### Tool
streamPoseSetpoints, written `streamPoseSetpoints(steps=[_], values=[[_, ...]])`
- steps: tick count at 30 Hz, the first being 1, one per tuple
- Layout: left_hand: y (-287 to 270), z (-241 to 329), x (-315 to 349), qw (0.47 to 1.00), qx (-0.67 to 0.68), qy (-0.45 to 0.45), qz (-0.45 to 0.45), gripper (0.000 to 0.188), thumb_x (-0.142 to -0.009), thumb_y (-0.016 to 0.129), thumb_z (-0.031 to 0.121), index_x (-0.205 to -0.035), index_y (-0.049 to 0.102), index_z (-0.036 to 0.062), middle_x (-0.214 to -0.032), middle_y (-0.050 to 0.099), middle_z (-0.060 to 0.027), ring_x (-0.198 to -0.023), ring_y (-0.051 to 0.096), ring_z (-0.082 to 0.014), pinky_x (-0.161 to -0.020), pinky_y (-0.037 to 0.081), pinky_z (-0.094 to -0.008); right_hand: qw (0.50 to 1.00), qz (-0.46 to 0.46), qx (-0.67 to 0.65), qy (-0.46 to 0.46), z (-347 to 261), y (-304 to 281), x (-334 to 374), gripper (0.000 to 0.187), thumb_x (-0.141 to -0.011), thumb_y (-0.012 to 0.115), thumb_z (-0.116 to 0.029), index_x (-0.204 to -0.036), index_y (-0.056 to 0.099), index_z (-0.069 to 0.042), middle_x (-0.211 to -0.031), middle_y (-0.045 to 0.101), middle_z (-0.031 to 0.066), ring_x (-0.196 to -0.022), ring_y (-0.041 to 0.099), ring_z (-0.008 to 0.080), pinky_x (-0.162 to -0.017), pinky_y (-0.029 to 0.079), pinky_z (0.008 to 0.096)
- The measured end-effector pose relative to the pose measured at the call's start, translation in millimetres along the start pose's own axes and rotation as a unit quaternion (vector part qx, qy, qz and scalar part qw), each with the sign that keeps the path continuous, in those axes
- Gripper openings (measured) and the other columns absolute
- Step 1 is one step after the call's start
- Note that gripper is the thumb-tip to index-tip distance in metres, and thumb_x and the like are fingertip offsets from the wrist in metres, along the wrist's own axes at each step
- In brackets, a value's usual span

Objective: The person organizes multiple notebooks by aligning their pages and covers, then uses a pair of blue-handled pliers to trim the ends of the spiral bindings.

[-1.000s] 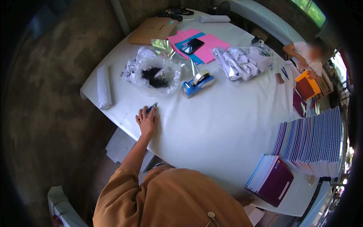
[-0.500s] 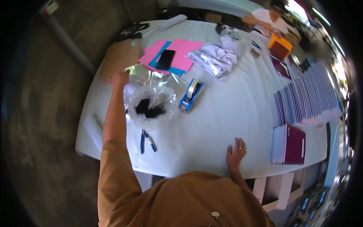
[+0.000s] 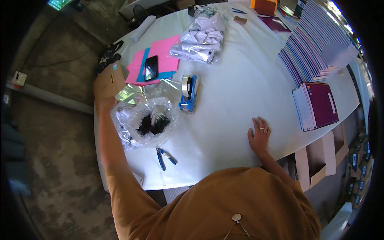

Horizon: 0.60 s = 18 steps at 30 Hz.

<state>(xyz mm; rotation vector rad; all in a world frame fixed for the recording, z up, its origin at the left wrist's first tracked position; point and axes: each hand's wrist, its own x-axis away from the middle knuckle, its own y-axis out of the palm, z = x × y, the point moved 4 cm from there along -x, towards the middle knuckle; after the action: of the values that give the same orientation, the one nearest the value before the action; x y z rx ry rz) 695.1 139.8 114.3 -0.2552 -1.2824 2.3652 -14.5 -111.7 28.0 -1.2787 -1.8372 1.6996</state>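
My left hand point(image 3: 107, 103) reaches out to the near end of a flat brown cardboard piece point(image 3: 110, 82) at the table's left edge. It touches or overlaps the cardboard, and its fingers are too unclear to read. Beside it stands a clear plastic bag point(image 3: 162, 138), its mouth turned up, with black material point(image 3: 154, 124) inside. Blue-handled pliers point(image 3: 162, 158) lie in front of the bag. A blue tape dispenser point(image 3: 188, 96) stands to its right. My right hand point(image 3: 260, 136), with a ring on one finger, rests flat on the white table, fingers apart and holding nothing.
Behind the bag, a black phone point(image 3: 151, 68) lies on pink point(image 3: 165, 52) and blue sheets. Farther back are a plastic-wrapped white bundle point(image 3: 200, 40) and a white roll point(image 3: 143, 28). Stacked notebooks point(image 3: 310, 44) and purple-covered books point(image 3: 322, 104) line the right side; cardboard boxes point(image 3: 320, 160) sit below.
The view has turned, shifting the table's contents. My left hand has shifted slightly nearer and left along the cardboard's near end. My right hand stays flat on the table.
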Motion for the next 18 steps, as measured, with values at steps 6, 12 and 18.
streamPoseSetpoints(steps=[6,12,18], values=[[54.2,33.7,23.1,0.975,-0.178,-0.12,-0.064,0.026,-0.072,0.061,0.022,-0.083,0.066,-0.0018,-0.078,0.066,-0.0112,-0.066,0.061,-0.0205,-0.062,0.047,-0.0327,1.0,-0.011,-0.022,-0.002,4.9,7.2,-2.3,0.047,-0.083,0.055,-0.026,-0.126,0.049,-0.008,-0.134,0.04,0.0117,-0.125,0.033,0.0305,-0.1,0.026,0.0463],[1.0,18.7,18.7,0.99,-0.033,-0.135,0.006,0.029,-0.071,0.058,0.026,-0.075,0.065,-0.0024,-0.074,0.065,-0.0113,-0.061,0.061,-0.0227,-0.062,0.047,-0.0349,0.998,0.002,-0.064,-0.005,2.8,0.7,-6.2,0.047,-0.083,0.054,-0.028,-0.126,0.048,-0.008,-0.135,0.038,0.0116,-0.125,0.032,0.0305,-0.1,0.026,0.0469],[-90.0,61.7,62.9,0.977,0.098,-0.026,0.189,0.025,-0.077,0.055,0.024,-0.072,0.062,0.0011,-0.066,0.059,-0.0067,-0.06,0.054,-0.0178,-0.06,0.043,-0.032,0.999,-0.011,-0.045,-0.001,5.2,2.0,-0.6,0.048,-0.083,0.054,-0.029,-0.126,0.048,-0.008,-0.134,0.039,0.0121,-0.125,0.032,0.0307,-0.099,0.026,0.0462]])
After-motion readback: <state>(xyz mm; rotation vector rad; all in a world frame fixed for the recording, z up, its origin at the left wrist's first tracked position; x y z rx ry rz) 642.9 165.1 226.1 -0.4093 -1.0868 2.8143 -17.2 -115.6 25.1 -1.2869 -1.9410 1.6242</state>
